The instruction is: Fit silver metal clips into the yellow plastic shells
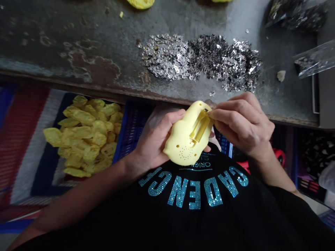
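My left hand (pixel 154 144) is wrapped round a pale yellow plastic toy shell (pixel 179 145), holding it over my lap. The shell faces up with its long battery compartment (pixel 200 129) uncovered, and it has screw holes and a ring of small speaker holes. At the upper end of that compartment my right hand (pixel 240 122) pinches with thumb and forefinger. A small dark metal piece (pixel 206 110) shows right by the fingertips; whether the fingers grip it is hidden. Beyond the hands, small silver metal contact plates (pixel 167 57) and darker metal pieces (pixel 206 52) lie heaped on the workbench (pixel 125 62).
Left of my lap, a pile of yellow wrapped parts (pixel 89 132) lies in a basket beside a blue plastic crate (pixel 131 127). Clear plastic bags (pixel 316 59) of metal pieces sit at the bench's right. The bench's front edge runs just beyond my hands. A red object (pixel 279 157) is by my right forearm.
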### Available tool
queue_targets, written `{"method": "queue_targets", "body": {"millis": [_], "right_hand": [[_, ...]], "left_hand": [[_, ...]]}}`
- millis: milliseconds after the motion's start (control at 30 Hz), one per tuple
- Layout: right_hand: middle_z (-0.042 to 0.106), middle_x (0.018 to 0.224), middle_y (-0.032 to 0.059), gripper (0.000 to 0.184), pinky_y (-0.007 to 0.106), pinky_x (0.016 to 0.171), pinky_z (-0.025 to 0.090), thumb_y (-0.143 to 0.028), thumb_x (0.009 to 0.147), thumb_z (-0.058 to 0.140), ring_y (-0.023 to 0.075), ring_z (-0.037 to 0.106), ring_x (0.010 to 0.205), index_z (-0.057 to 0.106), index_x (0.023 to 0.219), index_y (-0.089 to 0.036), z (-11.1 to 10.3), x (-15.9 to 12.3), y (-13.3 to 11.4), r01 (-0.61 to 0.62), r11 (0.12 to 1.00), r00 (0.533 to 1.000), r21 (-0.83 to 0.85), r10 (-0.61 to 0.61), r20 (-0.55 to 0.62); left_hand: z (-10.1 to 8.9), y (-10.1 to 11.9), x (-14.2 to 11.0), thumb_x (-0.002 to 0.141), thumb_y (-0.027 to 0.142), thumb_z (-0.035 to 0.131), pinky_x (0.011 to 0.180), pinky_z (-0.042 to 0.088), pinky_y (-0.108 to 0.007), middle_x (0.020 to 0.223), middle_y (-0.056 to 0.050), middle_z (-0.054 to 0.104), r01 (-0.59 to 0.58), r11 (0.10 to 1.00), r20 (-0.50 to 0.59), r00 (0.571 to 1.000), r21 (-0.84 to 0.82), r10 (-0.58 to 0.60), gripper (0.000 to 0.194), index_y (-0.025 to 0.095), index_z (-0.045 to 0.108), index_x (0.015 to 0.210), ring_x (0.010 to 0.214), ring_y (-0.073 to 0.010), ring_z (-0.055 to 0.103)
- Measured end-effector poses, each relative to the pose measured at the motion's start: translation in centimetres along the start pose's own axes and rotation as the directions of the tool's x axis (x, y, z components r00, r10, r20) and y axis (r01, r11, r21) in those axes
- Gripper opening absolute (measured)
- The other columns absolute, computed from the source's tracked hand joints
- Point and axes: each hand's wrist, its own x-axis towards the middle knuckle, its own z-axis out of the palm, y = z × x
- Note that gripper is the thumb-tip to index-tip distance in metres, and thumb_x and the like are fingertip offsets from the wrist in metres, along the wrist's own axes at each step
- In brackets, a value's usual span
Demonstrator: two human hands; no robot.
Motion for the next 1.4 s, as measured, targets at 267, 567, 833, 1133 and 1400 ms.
{"method": "queue_targets", "body": {"millis": [267, 567, 833, 1133, 1400], "right_hand": [[0.080, 0.114, 0.0006, 0.014, 0.039, 0.088, 0.058, -0.027, 0.117, 0.066, 0.0186, 0.075, 0.102, 0.071, 0.130, -0.029, -0.4, -0.2, 0.4, -0.003, 1.000, 0.999, 0.010, 0.003, 0.050], [0.083, 0.118, 0.0021, 0.021, 0.040, 0.086, 0.060, -0.025, 0.116, 0.069, 0.0196, 0.075, 0.101, 0.071, 0.137, -0.030, -0.6, -0.4, 0.6, 0.018, 0.999, 1.000, 0.033, -0.018, 0.024], [0.087, 0.116, 0.0018, 0.027, 0.041, 0.081, 0.058, -0.024, 0.113, 0.072, 0.0217, 0.075, 0.097, 0.076, 0.139, -0.032, 0.3, -1.7, -0.3, -0.025, 1.000, 0.996, -0.014, 0.024, -0.088], [0.082, 0.114, 0.0065, 0.030, 0.036, 0.085, 0.063, -0.042, 0.111, 0.078, 0.0206, 0.076, 0.101, 0.078, 0.130, -0.019, -1.0, 1.0, 1.1, -0.325, 0.838, 0.940, 0.439, 0.238, 0.243], [0.080, 0.110, 0.0038, 0.020, 0.037, 0.087, 0.065, -0.034, 0.104, 0.081, 0.0198, 0.076, 0.098, 0.077, 0.121, -0.025, 1.5, -1.0, 0.7, -0.351, 0.768, 0.924, 0.535, 0.376, 0.067]], "left_hand": [[0.5, 0.0, -0.2, 0.110, 0.050, 0.070, 0.072, 0.076, -0.038, 0.119, -0.024, 0.089, 0.029, 1.000, 0.001, 1.000, 0.005, -0.029, 0.069, -0.001, 0.063, 0.156, 0.107, -0.0381, 0.090], [1.2, 0.3, -0.2, 0.111, 0.049, 0.068, 0.068, 0.074, -0.034, 0.129, -0.026, 0.088, 0.063, 0.998, 0.001, 0.998, 0.011, -0.063, 0.082, -0.001, 0.047, 0.172, 0.111, -0.0383, 0.090], [1.2, 0.4, -0.2, 0.106, 0.051, 0.072, 0.053, 0.067, -0.030, 0.118, -0.022, 0.090, 0.052, 0.999, -0.011, 0.999, 0.015, -0.052, 0.075, 0.004, 0.058, 0.163, 0.099, -0.0396, 0.090], [0.8, -0.8, -0.3, 0.096, 0.051, 0.089, 0.076, 0.071, -0.033, 0.125, -0.013, 0.087, -0.055, 0.988, -0.104, 0.992, 0.143, 0.070, 0.067, 0.018, 0.071, 0.152, 0.104, -0.0322, 0.087], [-0.1, 0.2, -2.7, 0.103, 0.047, 0.085, 0.082, 0.061, -0.027, 0.125, -0.008, 0.088, -0.194, 0.758, 0.011, 0.971, 0.622, 0.239, 0.061, 0.026, 0.077, 0.160, 0.101, -0.0246, 0.081]]}}
